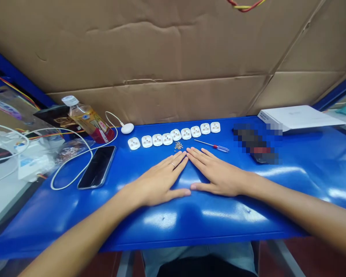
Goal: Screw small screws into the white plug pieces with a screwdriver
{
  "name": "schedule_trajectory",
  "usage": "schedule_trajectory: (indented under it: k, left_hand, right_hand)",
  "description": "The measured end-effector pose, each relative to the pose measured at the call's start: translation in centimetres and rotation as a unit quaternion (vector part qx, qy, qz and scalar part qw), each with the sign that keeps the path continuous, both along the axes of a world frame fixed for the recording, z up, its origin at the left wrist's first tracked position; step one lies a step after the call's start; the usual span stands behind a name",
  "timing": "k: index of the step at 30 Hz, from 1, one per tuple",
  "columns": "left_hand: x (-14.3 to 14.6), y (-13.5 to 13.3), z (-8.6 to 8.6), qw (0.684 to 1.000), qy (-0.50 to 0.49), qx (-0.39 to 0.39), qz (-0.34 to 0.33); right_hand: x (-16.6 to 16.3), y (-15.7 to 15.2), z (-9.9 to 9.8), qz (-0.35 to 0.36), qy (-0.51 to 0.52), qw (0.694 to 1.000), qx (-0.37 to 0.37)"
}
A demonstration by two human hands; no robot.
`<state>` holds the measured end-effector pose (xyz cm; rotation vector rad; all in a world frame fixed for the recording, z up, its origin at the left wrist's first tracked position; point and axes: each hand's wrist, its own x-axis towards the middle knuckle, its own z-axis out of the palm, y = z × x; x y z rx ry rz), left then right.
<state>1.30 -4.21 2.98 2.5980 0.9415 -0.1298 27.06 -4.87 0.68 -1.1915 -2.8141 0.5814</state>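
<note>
My left hand [160, 179] lies flat, palm down, on the blue table [190, 215], fingers stretched out, a ring on one finger. My right hand [216, 173] lies flat beside it, and the fingertips and thumbs of the two hands nearly touch. Neither hand holds anything. Just beyond the fingertips sits a small heap of screws [178, 145]. Behind it runs a row of several white socket plates [175, 135]. A thin screwdriver with a red handle [215, 146] lies to the right of the screws.
A black phone [97, 167] lies at the left with a white cable [72, 169] looped round it. A tea bottle [88, 120] lies tilted behind it. A white box [300, 116] and a blurred dark object [256, 144] sit at the right. Cardboard walls the back.
</note>
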Motion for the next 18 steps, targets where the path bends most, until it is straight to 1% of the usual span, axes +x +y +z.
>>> schedule_trajectory:
  k: [5, 7, 9, 11, 12, 13, 14, 15, 16, 17, 18]
  left_hand:
    - [0.0, -0.1, -0.2, 1.0, 0.005, -0.001, 0.003]
    - [0.0, -0.2, -0.1, 1.0, -0.006, 0.007, 0.005]
    - [-0.2, 0.1, 0.1, 0.999, -0.042, 0.016, 0.014]
    - [-0.7, 0.7, 0.8, 0.994, -0.099, 0.024, 0.04]
    - [-1.2, 1.3, 1.3, 0.989, -0.13, 0.028, 0.067]
    - [-1.9, 1.9, 1.9, 0.98, -0.163, 0.049, 0.103]
    - [-2.7, 2.6, 2.5, 0.969, -0.181, 0.08, 0.148]
    - [-3.7, 3.4, 3.0, 0.949, -0.194, 0.132, 0.208]
    - [-4.8, 4.2, 3.5, 0.94, -0.177, 0.162, 0.243]
    - [-6.0, 5.0, 3.8, 0.936, -0.146, 0.18, 0.264]
    - [-7.1, 5.7, 4.0, 0.937, -0.113, 0.178, 0.28]
  right_hand:
    - [0.0, 0.0, 0.1, -0.003, 0.009, 1.0, -0.004]
    - [0.0, -0.1, 0.0, -0.002, 0.014, 1.0, 0.002]
    - [0.2, -0.1, 0.0, 0.004, 0.021, 1.0, 0.022]
    - [0.4, 0.1, 0.1, 0.005, 0.041, 0.997, 0.059]
    - [0.7, 0.3, 0.2, 0.0, 0.054, 0.995, 0.081]
    - [0.9, 0.6, 0.3, -0.01, 0.073, 0.991, 0.109]
    - [1.2, 1.0, 0.4, -0.031, 0.08, 0.988, 0.127]
    - [1.6, 1.4, 0.6, -0.049, 0.094, 0.982, 0.158]
    - [2.0, 1.9, 0.7, -0.065, 0.1, 0.974, 0.192]
    - [2.5, 2.4, 0.9, -0.088, 0.095, 0.965, 0.229]
    - [2.9, 2.8, 1.0, -0.115, 0.071, 0.956, 0.259]
